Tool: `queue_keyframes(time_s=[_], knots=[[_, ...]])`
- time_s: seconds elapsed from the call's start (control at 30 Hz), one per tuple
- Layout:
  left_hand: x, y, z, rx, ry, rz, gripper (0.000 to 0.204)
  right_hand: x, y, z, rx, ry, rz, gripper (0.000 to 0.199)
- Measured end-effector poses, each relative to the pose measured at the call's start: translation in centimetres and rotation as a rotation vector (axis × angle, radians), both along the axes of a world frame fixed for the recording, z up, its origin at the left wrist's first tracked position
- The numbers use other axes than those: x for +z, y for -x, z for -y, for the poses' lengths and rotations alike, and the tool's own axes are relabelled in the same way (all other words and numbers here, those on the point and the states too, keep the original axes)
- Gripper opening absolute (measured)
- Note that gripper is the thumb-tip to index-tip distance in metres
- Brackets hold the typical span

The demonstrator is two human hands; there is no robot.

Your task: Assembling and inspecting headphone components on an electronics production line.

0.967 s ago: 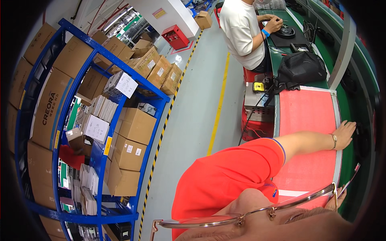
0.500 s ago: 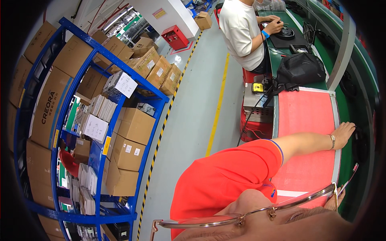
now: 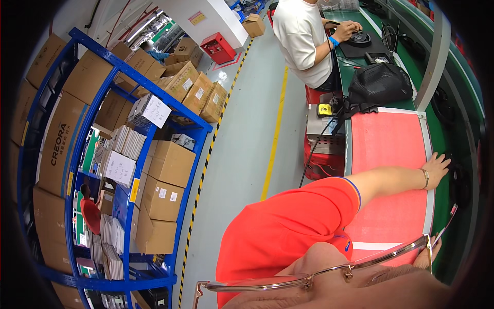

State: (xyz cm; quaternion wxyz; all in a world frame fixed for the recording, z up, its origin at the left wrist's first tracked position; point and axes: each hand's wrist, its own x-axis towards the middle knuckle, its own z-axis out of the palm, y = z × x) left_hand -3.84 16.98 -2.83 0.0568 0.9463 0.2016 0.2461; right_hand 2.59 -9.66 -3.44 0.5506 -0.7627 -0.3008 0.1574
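Observation:
My left arm reaches across the red mat (image 3: 387, 135) to the belt's edge. My left hand (image 3: 436, 171) has its fingers spread, the tips touching a dark piece at the rim of the green belt (image 3: 443, 216). Close by on the belt lies a black object (image 3: 459, 185), its kind unclear in the shadow. Lower down, my right hand (image 3: 431, 256) is partly covered by the glasses frame. From it rises a thin stick with a red-and-white tip (image 3: 453, 209), held at its lower end, tip toward the belt.
A black bag (image 3: 383, 85) sits beyond the mat. Past it, a person in a white shirt (image 3: 301, 44) handles a round black device (image 3: 358, 40). Blue shelving (image 3: 146, 87) with cardboard boxes stands left of the grey aisle. A slanted grey post (image 3: 434, 64) rises beside the belt.
My left hand's fingers have spread, and it has shifted slightly left in view. The whole view has shifted a little. My right hand still holds the stick.

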Motion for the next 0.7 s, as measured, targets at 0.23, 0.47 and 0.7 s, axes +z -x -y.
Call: queue_keyframes(time_s=[0.23,0.47,0.7], knots=[[-0.3,-0.3,0.1,-0.044,0.091,-0.056,0.047,-0.4,0.0,0.4,-0.015,0.088,0.135,0.034],[0.0,-0.1,0.3,0.006,0.163,-0.026,0.054,0.3,0.4,0.1,0.038,0.017,0.059,0.033],[0.0,-0.3,0.1,0.002,0.17,-0.061,0.055,0.7,0.8,-0.3,0.028,-0.035,0.106,0.033]])
